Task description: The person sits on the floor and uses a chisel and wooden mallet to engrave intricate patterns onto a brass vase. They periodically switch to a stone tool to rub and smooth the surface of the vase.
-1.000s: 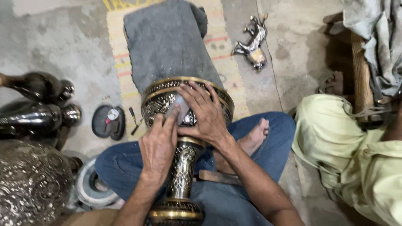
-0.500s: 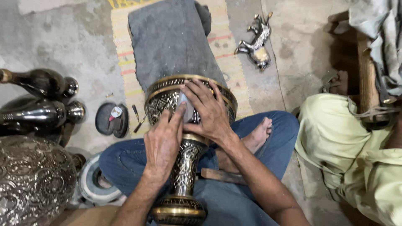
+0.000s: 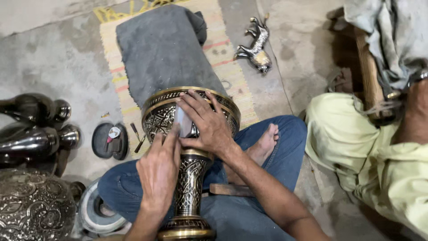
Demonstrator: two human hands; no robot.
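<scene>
While the engraved brass vase (image 3: pixel 189 147) stands upright between the seated person's knees, the right hand (image 3: pixel 207 125) lies spread over its bowl; the left hand (image 3: pixel 160 172), fingers together, presses a pale scrap (image 3: pixel 183 122) against it, work apparently unfinished.

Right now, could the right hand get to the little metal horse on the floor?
Probably not without leaning. The right hand rests on the engraved vase, and the metal horse lies well beyond it on bare floor past the striped mat. Nothing blocks the way; it just looks far.
</scene>
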